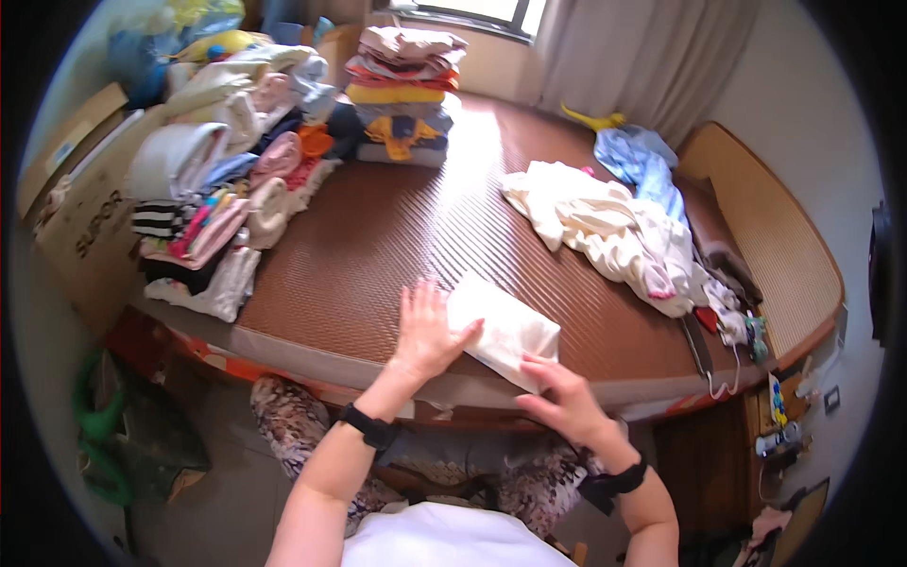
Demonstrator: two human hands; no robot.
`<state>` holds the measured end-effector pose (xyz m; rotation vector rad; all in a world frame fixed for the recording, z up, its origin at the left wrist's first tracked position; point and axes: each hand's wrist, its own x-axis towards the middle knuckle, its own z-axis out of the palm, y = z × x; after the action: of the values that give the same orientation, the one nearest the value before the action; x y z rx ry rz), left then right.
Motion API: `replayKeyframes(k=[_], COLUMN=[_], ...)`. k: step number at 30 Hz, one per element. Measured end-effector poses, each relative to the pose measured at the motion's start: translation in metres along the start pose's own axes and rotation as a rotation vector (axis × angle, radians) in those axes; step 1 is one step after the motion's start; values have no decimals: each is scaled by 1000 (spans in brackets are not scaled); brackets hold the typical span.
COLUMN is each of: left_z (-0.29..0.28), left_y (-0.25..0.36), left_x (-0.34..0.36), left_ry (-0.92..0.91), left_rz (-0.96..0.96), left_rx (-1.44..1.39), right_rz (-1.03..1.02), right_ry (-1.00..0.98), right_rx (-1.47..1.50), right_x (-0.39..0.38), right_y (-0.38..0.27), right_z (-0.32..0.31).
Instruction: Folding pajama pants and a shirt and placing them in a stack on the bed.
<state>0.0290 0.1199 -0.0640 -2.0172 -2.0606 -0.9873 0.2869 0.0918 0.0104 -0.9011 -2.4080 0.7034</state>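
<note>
Folded white cloth between left hand (flat) and right hand.

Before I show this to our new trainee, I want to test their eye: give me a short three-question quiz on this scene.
1. True or false: the left hand lies flat on the mat beside the folded white cloth.
2. What does the right hand touch?
A. the loose white heap
B. the folded white cloth's near edge
C. the tall folded stack
3. Fill in: each wrist wears a ___ band.

Key: 1 true; 2 B; 3 black
</note>
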Motion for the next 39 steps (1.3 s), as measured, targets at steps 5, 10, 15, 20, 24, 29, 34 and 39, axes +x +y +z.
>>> replayKeyframes(k=[5,10,15,20,24,29,34,39], left_z=[2,-9,-7,-50,-90,-69,-75,-81], left_y=[8,0,-15,-26,-82,-132,-121,-127], left_x=[8,-9,-16,-13,-11,-22,-16,-23], left_ry=[-206,-74,65,387,492,432,421,425], left_rz=[93,51,-145,-385,-358,-277,-303,-363], left_rx=[-51,-574,-1102,-1495,-1174,-666,-749,-805], right_rz=[240,340,395,427,130,-215,-198,-90], right_ry=[268,208,182,-32,-132,-193,-88,150], right_rx=[-224,430,722,895,894,1186,1152,384], right_x=[26,51,60,107,205,372,490,502], right_y=[84,94,3,-67,-186,-301,-336,-308], right_z=[-25,24,23,5,-30,9,115,174])
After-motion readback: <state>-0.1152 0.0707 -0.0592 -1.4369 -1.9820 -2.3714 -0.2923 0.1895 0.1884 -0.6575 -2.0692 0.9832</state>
